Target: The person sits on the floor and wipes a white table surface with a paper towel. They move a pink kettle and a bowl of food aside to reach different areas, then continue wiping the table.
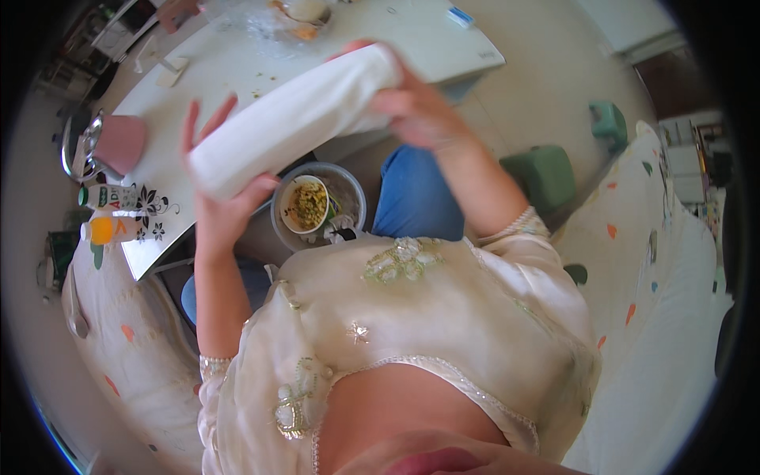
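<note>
A long white roll or folded bundle (291, 119), soft and paper-like, is held up at a slant between both hands. My left hand (228, 205) grips its lower left end, with the thumb in front and some fingers raised behind. At the upper right end, my right hand (412, 107) is closed around it, slightly blurred. Behind the bundle lies the white table (196, 77). Below it stands a grey bin (276, 222) holding a paper bowl with food scraps (306, 205) and crumpled wrapping.
On the table's left stand a pink kettle (122, 142), a green-capped bottle (110, 196) and a bottle of orange drink (110, 230). Plastic bags with food (285, 27), a white phone stand (171, 71) and crumbs lie farther back. Green stools (540, 178) and a patterned sofa cover (629, 273) are at right.
</note>
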### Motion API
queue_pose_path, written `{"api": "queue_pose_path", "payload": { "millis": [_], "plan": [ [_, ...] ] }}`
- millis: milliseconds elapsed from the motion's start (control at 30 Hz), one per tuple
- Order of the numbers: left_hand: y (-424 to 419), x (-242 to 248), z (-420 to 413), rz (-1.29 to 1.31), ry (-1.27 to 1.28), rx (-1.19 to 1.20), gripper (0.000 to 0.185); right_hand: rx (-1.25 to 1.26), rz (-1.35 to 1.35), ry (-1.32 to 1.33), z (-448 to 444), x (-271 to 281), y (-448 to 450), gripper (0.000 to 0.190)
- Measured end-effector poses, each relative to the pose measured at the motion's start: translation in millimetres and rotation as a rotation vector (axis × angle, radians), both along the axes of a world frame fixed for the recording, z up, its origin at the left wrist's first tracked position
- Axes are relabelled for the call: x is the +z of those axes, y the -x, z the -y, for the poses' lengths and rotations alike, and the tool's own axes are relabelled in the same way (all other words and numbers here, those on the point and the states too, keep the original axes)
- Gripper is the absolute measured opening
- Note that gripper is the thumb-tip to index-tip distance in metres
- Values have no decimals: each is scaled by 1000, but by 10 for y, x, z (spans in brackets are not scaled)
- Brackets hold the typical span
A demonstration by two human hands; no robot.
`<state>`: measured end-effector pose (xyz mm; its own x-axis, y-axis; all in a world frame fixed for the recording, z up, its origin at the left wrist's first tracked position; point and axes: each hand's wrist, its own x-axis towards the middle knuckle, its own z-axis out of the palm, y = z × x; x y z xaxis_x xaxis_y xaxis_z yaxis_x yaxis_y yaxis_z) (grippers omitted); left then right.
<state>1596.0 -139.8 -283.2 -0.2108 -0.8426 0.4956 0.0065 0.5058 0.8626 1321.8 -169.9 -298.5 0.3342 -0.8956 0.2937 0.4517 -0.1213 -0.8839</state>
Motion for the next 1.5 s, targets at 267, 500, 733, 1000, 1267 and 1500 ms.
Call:
{"api": "queue_pose_path", "payload": {
  "millis": [267, 500, 733, 1000, 1267, 1500],
  "plan": [
    [-1115, -566, -563, -357, -779, 503, 67, -41, -232, -126, -648, -834, -890, 89],
    [-948, -349, -917, -429, -1098, 452, 71, -330, -457, 600, -750, -554, -1084, 114],
    [-1007, -363, -1092, 32, -446, 227, 87, 10, -364, -100, -692, -483, -1102, 93],
    [-1534, -820, -1006, -53, -702, 510, 99, 135, -176, -78, -533, -708, -1222, 105],
    [-1092, -590, -756, 447, -1, 547, 99, 218, -177, -450, -163, -747, -1402, 88],
    [-2071, -876, -627, 106, -611, 1077, 79, 63, -485, -20, 501, -923, -965, 59]
  ]
}}
